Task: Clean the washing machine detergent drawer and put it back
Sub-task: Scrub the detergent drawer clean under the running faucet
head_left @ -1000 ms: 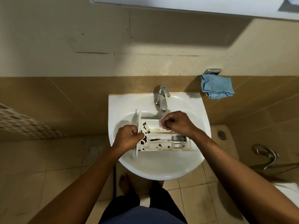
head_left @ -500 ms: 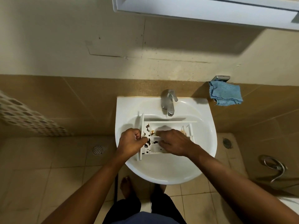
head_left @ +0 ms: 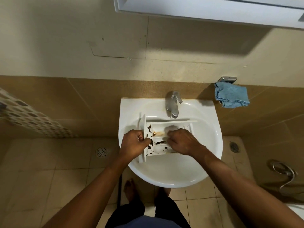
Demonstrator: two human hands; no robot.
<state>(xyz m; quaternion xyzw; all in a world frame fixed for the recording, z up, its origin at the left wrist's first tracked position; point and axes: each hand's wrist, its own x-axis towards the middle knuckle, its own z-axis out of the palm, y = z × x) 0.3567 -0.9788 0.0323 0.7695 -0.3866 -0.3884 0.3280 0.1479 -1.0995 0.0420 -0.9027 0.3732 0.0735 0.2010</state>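
White plastic detergent drawer (head_left: pixel 181 121) lies in the white ceramic basin (head_left: pixel 172 176) at frame centre, below the chrome tap (head_left: pixel 173 104). Left hand (head_left: pixel 133 143) grips its front panel. Right hand (head_left: pixel 182 141) is curled over the compartments; whether it holds anything cannot be determined. Compartments hold dark residue blots toward the left and a brown stain in the upper one. Judged risks: the panel slipping from a one-handed grip; thin dividers cracking under hard scrubbing.
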